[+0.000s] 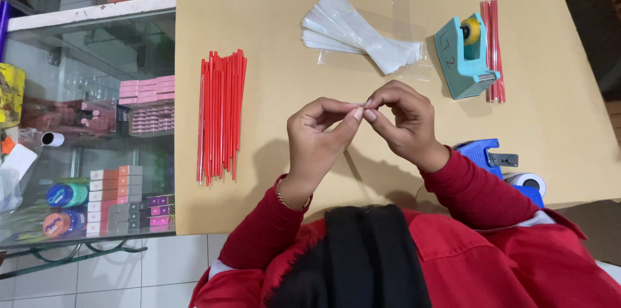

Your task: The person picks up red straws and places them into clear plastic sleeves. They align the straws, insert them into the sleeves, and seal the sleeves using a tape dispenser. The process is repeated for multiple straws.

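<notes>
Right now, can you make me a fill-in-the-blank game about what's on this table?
1. The left hand and right hand meet at their ____.
2. The loose sticks beside the left hand are coloured ____.
3. The tape dispenser on the table is teal, and its roll of tape is ____.
4. The clear plastic sleeves lie between the loose sticks and the ____.

Missing words: fingertips; red; yellow; tape dispenser

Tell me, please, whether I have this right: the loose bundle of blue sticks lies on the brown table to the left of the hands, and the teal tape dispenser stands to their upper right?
Not quite: the head view shows the sticks are red, not blue. The rest holds: they lie on the brown table left of the left hand and right hand, with the teal tape dispenser to their upper right.
</notes>
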